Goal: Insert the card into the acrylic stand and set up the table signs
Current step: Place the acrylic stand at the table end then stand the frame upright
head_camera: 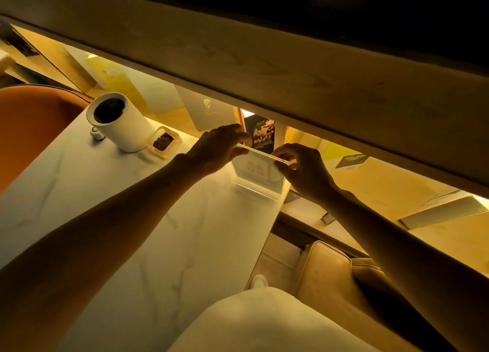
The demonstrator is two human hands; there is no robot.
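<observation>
Head view shows the acrylic stand (258, 173) upright at the far right corner of the marble desk (132, 232), near a white canister (119, 121). Both hands pinch its top edge: the left hand (219, 146) at the left end, the right hand (304, 166) at the right, each grip closed on it. A pale card (255, 168) seems already between the panes. Acrylic is probably stiff, light and slick, and scratches easily; holding by the edges suits it.

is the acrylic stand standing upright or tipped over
Upright: the acrylic stand sits on its base on the table, top edge up, left hand and right hand pinching its upper corners.
</observation>
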